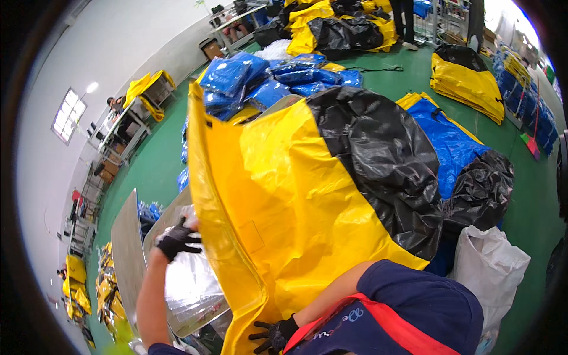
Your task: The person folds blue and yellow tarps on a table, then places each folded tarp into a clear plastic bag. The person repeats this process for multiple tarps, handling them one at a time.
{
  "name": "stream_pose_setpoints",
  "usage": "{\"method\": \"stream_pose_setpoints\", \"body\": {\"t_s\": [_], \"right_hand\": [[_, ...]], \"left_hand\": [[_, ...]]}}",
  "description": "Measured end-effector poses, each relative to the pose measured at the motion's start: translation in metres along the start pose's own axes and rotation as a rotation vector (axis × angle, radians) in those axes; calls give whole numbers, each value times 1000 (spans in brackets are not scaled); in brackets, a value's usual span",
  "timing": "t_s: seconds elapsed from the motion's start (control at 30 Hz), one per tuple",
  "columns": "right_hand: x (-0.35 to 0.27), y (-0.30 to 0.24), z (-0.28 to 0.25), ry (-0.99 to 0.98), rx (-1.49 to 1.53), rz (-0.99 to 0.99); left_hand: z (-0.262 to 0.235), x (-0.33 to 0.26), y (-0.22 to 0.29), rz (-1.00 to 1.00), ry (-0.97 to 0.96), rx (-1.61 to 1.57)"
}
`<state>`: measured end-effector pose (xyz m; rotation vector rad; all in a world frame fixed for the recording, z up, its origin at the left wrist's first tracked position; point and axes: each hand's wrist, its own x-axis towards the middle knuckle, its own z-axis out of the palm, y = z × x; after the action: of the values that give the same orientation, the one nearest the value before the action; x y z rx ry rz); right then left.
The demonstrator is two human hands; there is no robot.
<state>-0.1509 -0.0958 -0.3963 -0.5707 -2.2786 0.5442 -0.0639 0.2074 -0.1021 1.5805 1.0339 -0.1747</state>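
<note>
Yellow-and-black coated fabric cover [307, 177]: a large sheet of glossy tarpaulin-like material, held up off the work surface, filling the middle of the view. Long axis runs from its top corner, far from the person, down to the bottom hem near their body. Black section lies to the right of the yellow section.

Left gloved hand [176, 238]: just left of the cover's yellow edge, fingers curled; it seems to be pinching that edge or the clear plastic beside it, which of the two I cannot tell. Right gloved hand [272, 336]: at the cover's bottom corner, fingers spread against the yellow fabric. The right hand is nearer the hem, the left nearer the long side edge.

Left of the cover: a silver sheet-metal table [127, 248] with crinkled clear plastic film [189, 290] on it.

Right of the cover: a folded blue sheet [452, 145], a black plastic heap [482, 189], a white woven sack [494, 266].

Beyond the cover: blue packed bundles [266, 80] and a stack of folded yellow-black covers [467, 80], all on the green floor [154, 160].
</note>
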Motion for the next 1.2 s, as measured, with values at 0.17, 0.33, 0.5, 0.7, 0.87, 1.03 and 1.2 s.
{"method": "stream_pose_setpoints", "body": {"t_s": [0.17, 0.33, 0.5, 0.7, 0.87, 1.03, 1.2], "right_hand": [[-7, 3, -108, -569, 23, 11], [-34, 61, -251, -91, -212, 418], [-70, 108, -315, 281, -593, 837], [-352, 79, -464, 376, -990, 1111], [-414, 14, -558, -293, -1164, 1845], [-266, 102, -647, 331, -1274, 1286], [-276, 216, -709, 386, -743, 1585]], "left_hand": [[67, 32, -56, 142, 301, 188], [90, 7, -48, 160, 629, 1670], [145, 113, -12, 898, 299, 1254], [193, 179, -30, 660, 354, 1178], [206, 184, -30, 724, 396, 1158], [195, 185, -34, 780, 434, 1135], [198, 189, -27, 827, 418, 1056]]}}
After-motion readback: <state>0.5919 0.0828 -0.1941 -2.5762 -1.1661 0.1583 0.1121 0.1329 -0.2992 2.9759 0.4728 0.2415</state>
